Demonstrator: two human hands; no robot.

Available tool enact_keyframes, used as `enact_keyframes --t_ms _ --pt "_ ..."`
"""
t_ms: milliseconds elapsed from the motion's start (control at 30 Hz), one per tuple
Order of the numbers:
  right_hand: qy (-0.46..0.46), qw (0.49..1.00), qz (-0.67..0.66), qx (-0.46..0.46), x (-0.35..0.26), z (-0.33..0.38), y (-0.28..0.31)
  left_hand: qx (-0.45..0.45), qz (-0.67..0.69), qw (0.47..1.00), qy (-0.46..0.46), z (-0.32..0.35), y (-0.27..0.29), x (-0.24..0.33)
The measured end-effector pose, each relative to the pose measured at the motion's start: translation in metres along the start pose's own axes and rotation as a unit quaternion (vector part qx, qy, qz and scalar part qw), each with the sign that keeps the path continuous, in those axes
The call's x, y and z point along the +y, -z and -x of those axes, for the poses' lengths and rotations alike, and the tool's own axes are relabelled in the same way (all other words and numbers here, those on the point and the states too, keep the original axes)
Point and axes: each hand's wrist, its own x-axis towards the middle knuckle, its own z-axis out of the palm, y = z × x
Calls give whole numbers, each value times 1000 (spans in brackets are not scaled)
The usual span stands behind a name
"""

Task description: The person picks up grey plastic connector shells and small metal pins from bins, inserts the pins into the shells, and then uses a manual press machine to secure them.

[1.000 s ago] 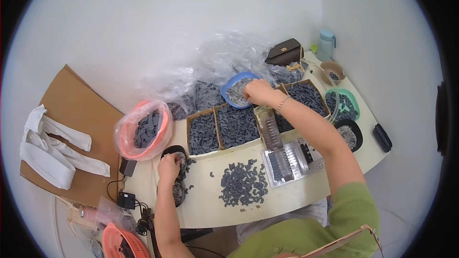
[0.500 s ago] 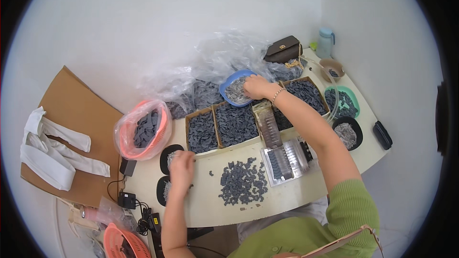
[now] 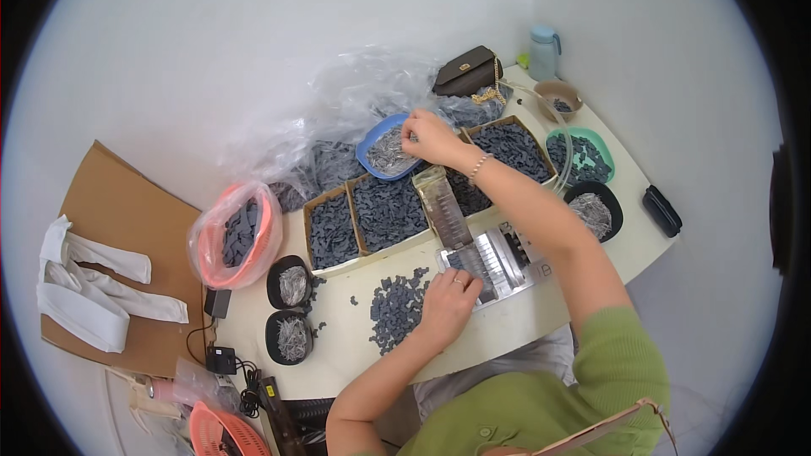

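The far dish (image 3: 364, 152) was blue, its pins (image 3: 390, 158) silvery; the right-hand dish (image 3: 604, 149) was green. The loose pieces (image 3: 397, 312) were dark grey, the bagged left basket (image 3: 269, 228) coral pink, the near sleeve (image 3: 604, 346) ribbed green, the tabletop (image 3: 359, 371) cream, the far-right bottle (image 3: 542, 55) light blue.

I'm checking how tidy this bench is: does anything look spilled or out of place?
A few small dark grey pieces lie loose on the table beside the two black bowls at the left, apart from the main pile. They look like strays, perhaps spilled.
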Motion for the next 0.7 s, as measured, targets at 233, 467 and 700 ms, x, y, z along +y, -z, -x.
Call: enact_keyframes --t_ms 233,467,700 --pt "77 969 -35 -232 -48 110 57 2 42 999 5 7 4 -2" --pt "217 957 143 -133 -59 187 39 -6 85 989 123 15 13 -18" --pt "192 971 105 -102 -47 198 41 -93 33 990 100 20 -5 -8"
